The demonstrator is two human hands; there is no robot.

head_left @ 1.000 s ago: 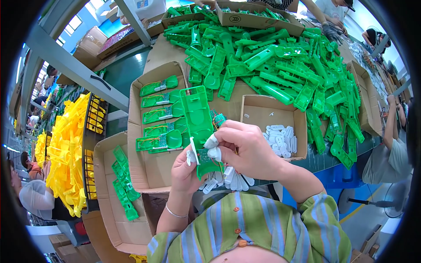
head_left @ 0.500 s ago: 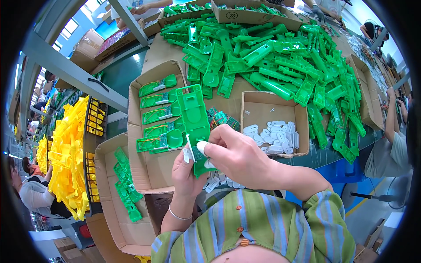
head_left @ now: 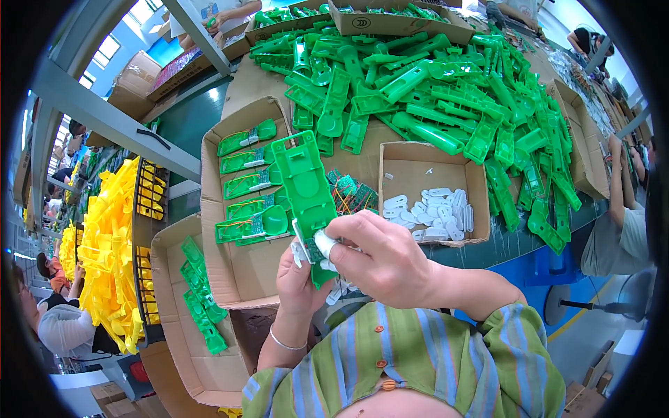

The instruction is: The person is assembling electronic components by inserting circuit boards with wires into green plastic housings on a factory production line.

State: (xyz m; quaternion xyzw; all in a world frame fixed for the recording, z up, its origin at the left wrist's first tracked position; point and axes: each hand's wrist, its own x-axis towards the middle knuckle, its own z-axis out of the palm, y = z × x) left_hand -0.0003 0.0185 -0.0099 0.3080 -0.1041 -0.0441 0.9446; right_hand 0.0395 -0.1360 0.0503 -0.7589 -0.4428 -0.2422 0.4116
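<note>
A: Head view, present entry. What is taking up the most room?

B: I'm seeing a heap of green plastic parts (head_left: 425, 132) spreading over the upper centre and upper right. Next in size, a mound of yellow parts (head_left: 108, 258) is filling the left side.

A: Containers?

B: Three I'm noting. A large carton (head_left: 240, 275) is standing left of centre, holding a column of wired green shells (head_left: 261, 219). Another carton (head_left: 209, 380) is sitting at lower left with several green pieces (head_left: 197, 306) inside. A smaller carton (head_left: 408, 164) is resting right of centre, white pieces (head_left: 437, 214) lying loose in it.

A: Hands and workpiece?

B: Near the middle of the frame, the right hand (head_left: 387, 258) is curling its fingers in over the lower end of a green shell (head_left: 306, 181). I'm not able to tell whether they are pinching anything; the hand itself is blocking my view. The left hand (head_left: 296, 279) is grasping that shell at its lower end, the upper end tilting slightly left.

A: Smaller items?

B: Green circuit boards with wires (head_left: 352, 194) are lying just right of the shell. White covers (head_left: 325, 244) are wrapping fingertips on both hands.
</note>
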